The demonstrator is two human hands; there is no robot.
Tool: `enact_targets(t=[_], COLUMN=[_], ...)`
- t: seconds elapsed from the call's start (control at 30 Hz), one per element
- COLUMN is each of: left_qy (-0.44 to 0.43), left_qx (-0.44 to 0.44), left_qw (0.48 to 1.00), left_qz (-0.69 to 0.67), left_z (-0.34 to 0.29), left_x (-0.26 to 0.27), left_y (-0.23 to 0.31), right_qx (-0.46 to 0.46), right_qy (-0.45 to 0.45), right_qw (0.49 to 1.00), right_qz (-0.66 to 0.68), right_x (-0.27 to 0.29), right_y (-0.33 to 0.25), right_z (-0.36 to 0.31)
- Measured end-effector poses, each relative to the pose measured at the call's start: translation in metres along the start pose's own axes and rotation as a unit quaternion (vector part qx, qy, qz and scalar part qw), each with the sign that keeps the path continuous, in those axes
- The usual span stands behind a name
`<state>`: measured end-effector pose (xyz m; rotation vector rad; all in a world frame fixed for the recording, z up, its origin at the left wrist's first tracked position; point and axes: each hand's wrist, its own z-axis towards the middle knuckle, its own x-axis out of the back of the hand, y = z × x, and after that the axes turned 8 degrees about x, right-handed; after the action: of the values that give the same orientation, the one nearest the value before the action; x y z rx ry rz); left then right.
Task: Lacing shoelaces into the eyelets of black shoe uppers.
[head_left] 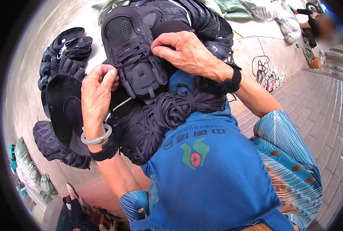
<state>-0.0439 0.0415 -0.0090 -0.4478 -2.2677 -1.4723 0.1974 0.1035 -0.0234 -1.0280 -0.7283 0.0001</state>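
A black shoe upper with mesh panels lies in front of me, its heel end towards me. A black shoelace is threaded across its middle. My left hand is closed in a pinch at the upper's left side, where the lace comes out. On the right side, my right hand pinches thumb against forefinger at the lace; the tips partly hide it. A thick bundle of black laces rests on my lap, over a blue apron.
Stacked black shoe uppers stand at the left, with more black uppers behind. Dark curved pieces lie beside my left forearm. Loose cords lie at right. Another person sits far right. Sacks line the back.
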Motion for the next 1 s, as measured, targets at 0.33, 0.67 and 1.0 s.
enact_targets(t=[0.33,0.67,1.0], left_qy=[0.026,0.048,0.241], left_qx=[-0.023,0.031,-0.114], left_qw=[0.997,0.992,0.961], left_qz=[-0.073,-0.109,0.08], left_z=[0.0,0.008,-0.016], left_x=[-0.003,-0.005,-0.04], left_y=[0.004,0.006,0.004], right_qx=[0.088,0.092,0.111], right_qy=[-0.021,0.014,-0.022], right_qw=[0.989,0.977,0.936], right_qz=[-0.115,-0.191,-0.334], right_x=[0.0,-0.013,-0.017], right_y=[0.003,-0.008,-0.038], right_z=[0.006,-0.004,-0.018])
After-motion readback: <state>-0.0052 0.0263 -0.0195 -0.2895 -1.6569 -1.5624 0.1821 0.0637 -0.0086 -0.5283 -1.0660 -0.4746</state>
